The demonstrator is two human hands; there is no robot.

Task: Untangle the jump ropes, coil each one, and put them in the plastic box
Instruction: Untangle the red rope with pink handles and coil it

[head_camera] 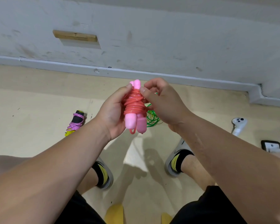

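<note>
A: Setting?
B: Beige floor point(39, 97), scuffed grey wall point(152, 38) at 12 o'clock.
A: Rope?
B: Coiled pink jump rope point(134, 105), centre: left hand point(111, 113) grip wraps it, right hand point(162, 102) pinches it. Behind, green rope point(152, 118), half hidden.

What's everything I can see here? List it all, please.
pink jump rope: one, pink handles, red-pink cord wound round them, held up at centre
purple jump rope: one, purple cord on black and yellow handles, floor at left
green rope: one, green, loose on floor, partly hidden
controller: one, white, floor at right
wooden block: one, tan, on the wall
slippers: two, grey, on the feet
left hand: grips the pink jump rope
right hand: pinches its cord near the top
</note>
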